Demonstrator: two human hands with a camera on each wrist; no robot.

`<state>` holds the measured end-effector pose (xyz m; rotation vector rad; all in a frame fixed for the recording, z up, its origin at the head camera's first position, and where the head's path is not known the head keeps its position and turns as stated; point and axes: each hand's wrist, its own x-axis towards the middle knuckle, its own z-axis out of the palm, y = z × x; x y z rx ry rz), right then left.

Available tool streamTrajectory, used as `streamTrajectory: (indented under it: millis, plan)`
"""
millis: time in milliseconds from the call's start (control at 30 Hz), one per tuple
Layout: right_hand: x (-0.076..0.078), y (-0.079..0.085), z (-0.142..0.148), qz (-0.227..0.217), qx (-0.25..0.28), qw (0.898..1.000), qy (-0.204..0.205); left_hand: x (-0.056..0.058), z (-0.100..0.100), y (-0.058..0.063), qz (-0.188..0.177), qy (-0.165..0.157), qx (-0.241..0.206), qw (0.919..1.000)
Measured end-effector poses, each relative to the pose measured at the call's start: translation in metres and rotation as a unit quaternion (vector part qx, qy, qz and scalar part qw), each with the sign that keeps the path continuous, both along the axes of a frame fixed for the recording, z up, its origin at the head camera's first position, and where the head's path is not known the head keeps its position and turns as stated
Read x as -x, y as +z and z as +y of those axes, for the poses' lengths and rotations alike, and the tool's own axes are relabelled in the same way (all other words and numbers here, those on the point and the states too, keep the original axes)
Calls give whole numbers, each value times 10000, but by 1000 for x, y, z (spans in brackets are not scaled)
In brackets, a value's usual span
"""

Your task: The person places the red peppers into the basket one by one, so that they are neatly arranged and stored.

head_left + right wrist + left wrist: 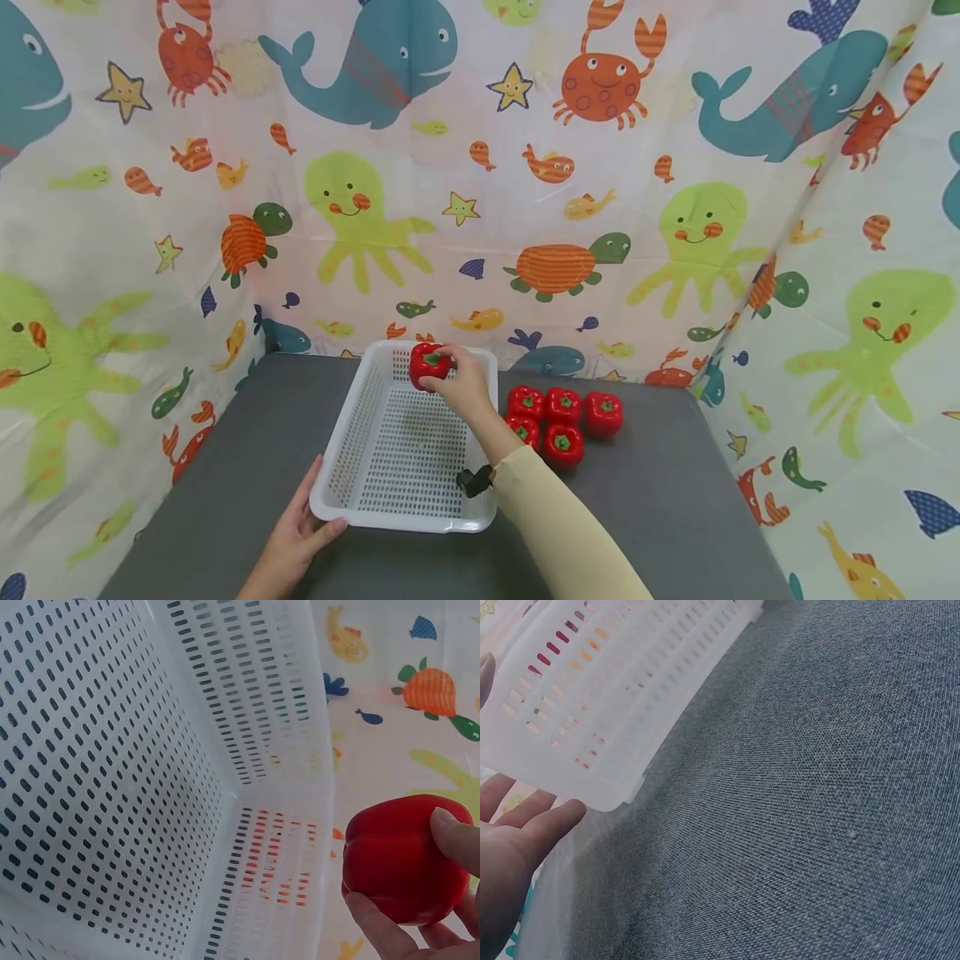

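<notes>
A red bell pepper [429,367] with a green stem is pinched between the thumb and fingers of my right hand [462,385]. That hand is over the far end of a white perforated plastic basket [348,518]; in the right wrist view the pepper [409,859] appears beside the basket's rim [324,787]. My left hand [294,533] holds the basket's near left corner, its thumb at the front rim and its fingers along the left side. In the left wrist view, fingers [551,829] touch the basket's corner [604,796]. The visible basket floor bears no pepper.
Several red bell peppers [562,406] stand grouped on the grey tabletop [660,500], just right of the basket. A curtain [480,183] printed with sea animals surrounds the back and sides. A small black device [475,481] sits at my right wrist, by the beige sleeve [558,521].
</notes>
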<state>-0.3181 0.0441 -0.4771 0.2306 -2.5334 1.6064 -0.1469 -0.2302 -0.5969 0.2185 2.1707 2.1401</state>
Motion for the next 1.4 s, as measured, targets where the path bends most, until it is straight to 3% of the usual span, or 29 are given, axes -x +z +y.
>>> streamTrajectory:
  millis: [567, 700, 1033, 1400]
  plan:
    - [16, -16, -28, -359, -480, 9973, -435, 1, -4, -2, 86, 10, -77, 9999]
    - [18, -27, -35, -482, -575, 9958, -533, 1, -4, -3, 152, -58, -95, 9998]
    - [28, -55, -58, -679, -617, 9946, -478, -6, -11, -5, -113, 48, -99, 9999]
    - [36, -67, -57, -936, -670, 9914, -631, -3, -14, -5, 273, -56, 27, 9996]
